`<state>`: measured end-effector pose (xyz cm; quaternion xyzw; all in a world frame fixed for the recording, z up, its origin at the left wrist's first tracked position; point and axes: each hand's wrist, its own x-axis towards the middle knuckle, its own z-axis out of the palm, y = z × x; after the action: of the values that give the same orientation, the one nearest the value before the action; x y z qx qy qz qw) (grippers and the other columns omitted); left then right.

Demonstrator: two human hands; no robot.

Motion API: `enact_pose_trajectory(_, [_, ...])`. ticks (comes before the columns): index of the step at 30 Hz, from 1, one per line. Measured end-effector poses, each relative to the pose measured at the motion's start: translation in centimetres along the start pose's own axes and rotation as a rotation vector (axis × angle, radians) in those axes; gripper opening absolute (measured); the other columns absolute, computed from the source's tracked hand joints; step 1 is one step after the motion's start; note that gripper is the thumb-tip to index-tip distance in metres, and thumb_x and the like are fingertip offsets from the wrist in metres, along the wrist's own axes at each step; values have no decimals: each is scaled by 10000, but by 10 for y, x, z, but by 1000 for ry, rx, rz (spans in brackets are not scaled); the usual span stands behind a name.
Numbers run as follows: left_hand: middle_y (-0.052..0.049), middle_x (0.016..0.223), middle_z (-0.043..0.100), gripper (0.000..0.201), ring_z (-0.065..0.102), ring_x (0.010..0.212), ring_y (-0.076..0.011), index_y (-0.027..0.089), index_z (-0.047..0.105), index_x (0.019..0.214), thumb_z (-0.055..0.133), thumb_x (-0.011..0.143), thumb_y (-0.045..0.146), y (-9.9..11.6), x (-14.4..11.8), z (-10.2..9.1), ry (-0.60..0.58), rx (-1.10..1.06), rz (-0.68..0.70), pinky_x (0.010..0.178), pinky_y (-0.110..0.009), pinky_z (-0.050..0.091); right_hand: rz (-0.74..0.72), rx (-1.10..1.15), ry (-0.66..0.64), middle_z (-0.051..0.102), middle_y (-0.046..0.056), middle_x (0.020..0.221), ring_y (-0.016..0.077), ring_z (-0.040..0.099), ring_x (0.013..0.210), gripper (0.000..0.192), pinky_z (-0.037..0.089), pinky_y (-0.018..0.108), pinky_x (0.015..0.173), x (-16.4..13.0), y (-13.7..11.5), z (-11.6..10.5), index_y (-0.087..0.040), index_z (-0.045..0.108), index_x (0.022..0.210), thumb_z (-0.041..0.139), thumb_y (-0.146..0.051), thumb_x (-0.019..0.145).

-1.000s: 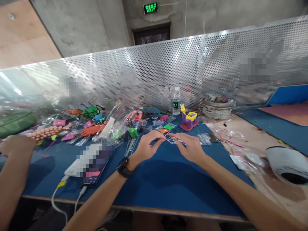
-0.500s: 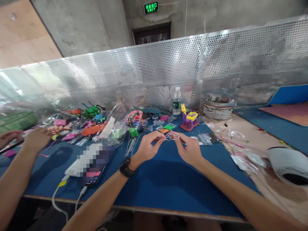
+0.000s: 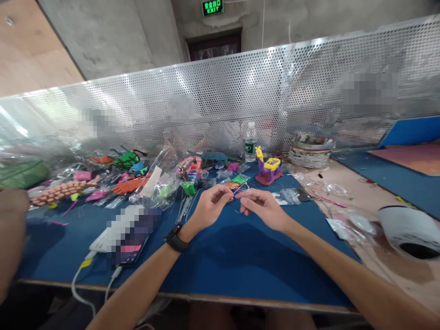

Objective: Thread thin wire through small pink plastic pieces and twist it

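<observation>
Above the blue tabletop, my left hand (image 3: pixel 211 206) is closed in a pinch, thumb against fingers, on a thin pale wire that barely shows at the fingertips. My right hand (image 3: pixel 266 208), its fingers curled together, grips the same thin wire (image 3: pixel 246 185); a short end pokes out below its fingers. The fingertips of both hands are close together. Just beyond them lie small packets of green clay (image 3: pixel 239 180) and orange clay (image 3: pixel 233 185). A bundle of thin wires (image 3: pixel 185 206) lies left of my left hand.
A purple and yellow clay figure (image 3: pixel 270 169), a water bottle (image 3: pixel 250 142) and a paper-wrapped basket (image 3: pixel 311 151) stand behind. Left are a phone (image 3: pixel 129 256) with cables, an orange clay glove shape (image 3: pixel 130 184) and a scaly clay model (image 3: pixel 58 191). Another person's arm (image 3: pixel 12 233) is far left. A white container (image 3: pixel 409 229) lies right.
The wire loop between my hands has shrunk from sight, and my right fingers have curled in and shifted slightly. The other person's hand has drawn back left, uncovering the scaly model.
</observation>
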<state>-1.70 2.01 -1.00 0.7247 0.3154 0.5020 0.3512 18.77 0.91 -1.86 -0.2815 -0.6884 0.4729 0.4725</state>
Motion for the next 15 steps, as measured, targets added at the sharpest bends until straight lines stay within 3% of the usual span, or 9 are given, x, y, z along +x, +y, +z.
enact_pose_trajectory(9, [-49, 874, 681, 225, 653, 800, -144, 160, 660, 903, 609, 936, 376, 3, 1, -5, -17, 79, 43, 725, -242, 522, 29, 249, 85, 737, 19, 792, 112, 623, 650, 262, 522, 272, 671, 2, -6, 3, -215, 729, 855, 763, -470, 805])
enact_pose_trajectory(15, [-52, 879, 681, 241, 650, 795, -143, 153, 651, 888, 605, 935, 384, 2, 2, -7, -76, 61, 24, 736, -250, 522, 41, 291, -22, 771, 36, 913, 139, 697, 813, 167, 529, 312, 842, 0, 3, -3, -214, 695, 864, 743, -374, 854])
